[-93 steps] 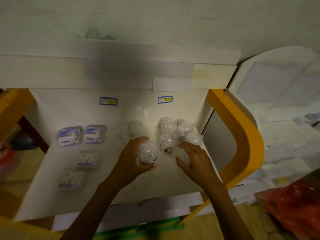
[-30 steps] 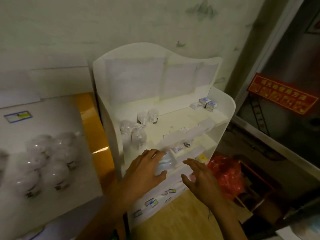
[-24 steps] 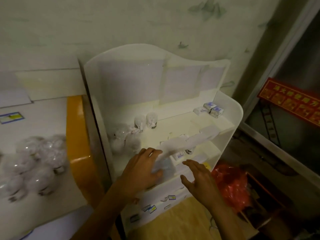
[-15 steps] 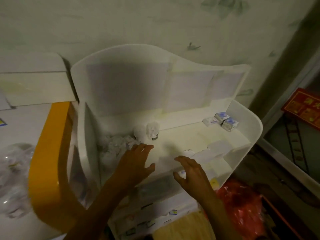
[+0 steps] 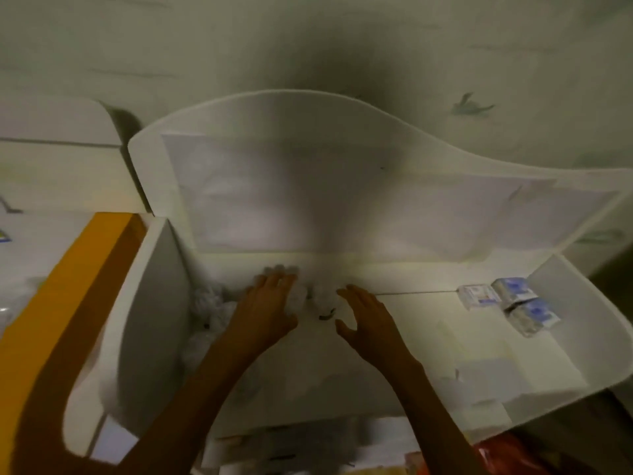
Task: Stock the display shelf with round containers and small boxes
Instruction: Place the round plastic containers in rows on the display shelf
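Standing against a pale wall (image 5: 308, 46), the white display shelf (image 5: 582, 354) fills most of the view, its curved back panel rising behind a flat top surface with raised side walls. An orange-edged stand (image 5: 68, 286) sits just beside the shelf's left wall.

Both arms reach in from the front edge toward the back middle of the surface. The left hand (image 5: 267, 310) lies with fingers stretched forward, touching or covering a clear round container (image 5: 298, 296); whether it actually holds it cannot be told through the blur. The right hand (image 5: 363, 320) is spread and relaxed, holding nothing, just right of a second clear round container (image 5: 323, 299).

More clear round containers (image 5: 209, 303) are bunched in the back left corner. Three small boxes (image 5: 507, 299) with blue labels sit together near the back right corner, touching one another.
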The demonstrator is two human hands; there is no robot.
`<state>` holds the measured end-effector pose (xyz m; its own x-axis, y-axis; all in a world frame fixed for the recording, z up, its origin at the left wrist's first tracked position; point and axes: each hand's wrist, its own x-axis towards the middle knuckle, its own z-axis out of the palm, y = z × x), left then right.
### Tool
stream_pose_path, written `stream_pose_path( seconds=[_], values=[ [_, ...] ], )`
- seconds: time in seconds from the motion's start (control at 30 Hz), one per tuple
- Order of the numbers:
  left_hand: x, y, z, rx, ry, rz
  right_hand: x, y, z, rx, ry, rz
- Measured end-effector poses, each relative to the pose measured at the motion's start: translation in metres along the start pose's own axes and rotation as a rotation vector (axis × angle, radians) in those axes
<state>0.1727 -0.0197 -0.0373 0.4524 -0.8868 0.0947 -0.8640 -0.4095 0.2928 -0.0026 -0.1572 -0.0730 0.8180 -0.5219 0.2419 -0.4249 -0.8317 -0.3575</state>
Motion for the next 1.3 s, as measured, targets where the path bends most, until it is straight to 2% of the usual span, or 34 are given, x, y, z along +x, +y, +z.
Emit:
stream_pose_path(
  seconds=[0.13,0.27,0.47,0.63,0.73,1.0,1.17,1.3],
  values=[
    [0.019,-0.012,0.019,-0.15,-0.044,0.031,0.032,0.013,0.012,0.052,-0.042,-0.1],
    [0.024,-0.007,0.033,-0.284,0.015,0.037,0.04,0.024,0.019,0.121,-0.088,-0.16],
    [0.027,0.018,0.053,-0.299,0.059,0.024,0.034,0.055,0.019,0.229,-0.091,-0.114],
    [0.02,0.041,0.061,-0.424,0.08,-0.054,0.021,0.062,0.014,0.478,-0.132,-0.042],
    [0.013,0.049,0.057,-0.46,0.097,-0.106,0.018,0.065,-0.002,0.489,-0.132,0.006],
    [-0.025,0.082,0.025,-0.617,0.338,-0.179,-0.004,0.084,-0.051,0.656,0.081,0.002],
    [-0.066,0.104,0.006,-0.557,0.461,-0.137,-0.018,0.065,-0.065,0.72,0.053,-0.026],
    [-0.109,0.108,-0.01,-0.533,0.57,-0.191,-0.03,0.036,-0.065,0.822,0.009,-0.041]
  ],
)
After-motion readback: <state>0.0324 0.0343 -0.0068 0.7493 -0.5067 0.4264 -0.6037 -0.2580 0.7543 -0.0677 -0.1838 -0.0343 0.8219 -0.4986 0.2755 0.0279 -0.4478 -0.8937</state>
